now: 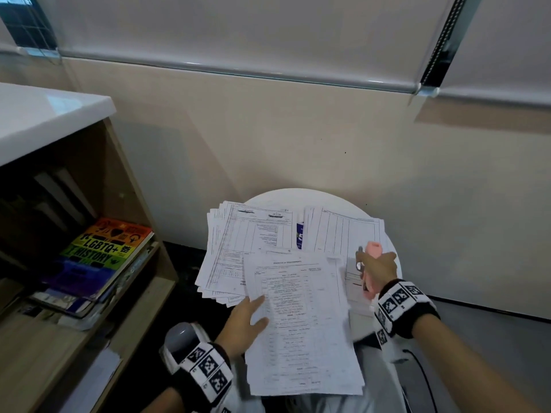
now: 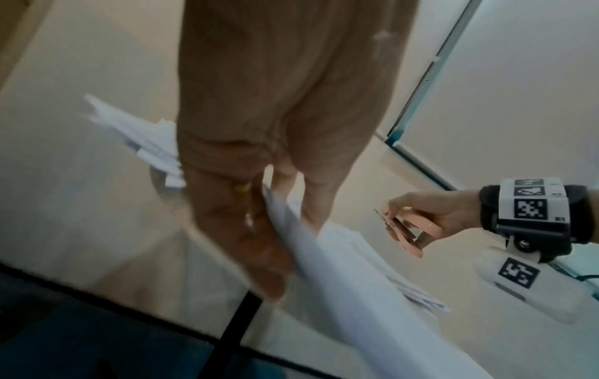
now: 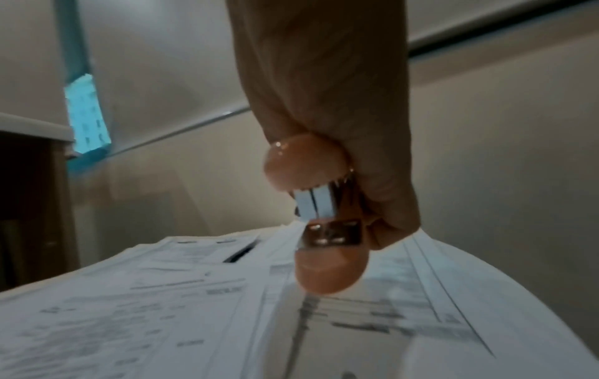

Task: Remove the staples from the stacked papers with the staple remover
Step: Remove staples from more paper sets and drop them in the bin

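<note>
My left hand (image 1: 247, 318) holds a stapled bundle of printed sheets (image 1: 301, 317) by its left edge, thumb on top and fingers under it, over my lap. In the left wrist view the fingers (image 2: 259, 251) pinch that bundle (image 2: 340, 295). My right hand (image 1: 377, 268) grips a pink staple remover (image 1: 372, 263) above the right paper stack (image 1: 343, 231). The right wrist view shows the remover (image 3: 324, 215) with its metal jaws pointing down over the papers (image 3: 162, 307). A second stack (image 1: 238, 248) lies on the left of the round white table (image 1: 298, 196).
A wooden shelf unit (image 1: 143, 234) stands at the left, with a rainbow-covered book (image 1: 104, 251) on a pile of books. A beige wall (image 1: 298, 138) runs behind the table. A blue item (image 1: 299, 235) peeks out between the two stacks.
</note>
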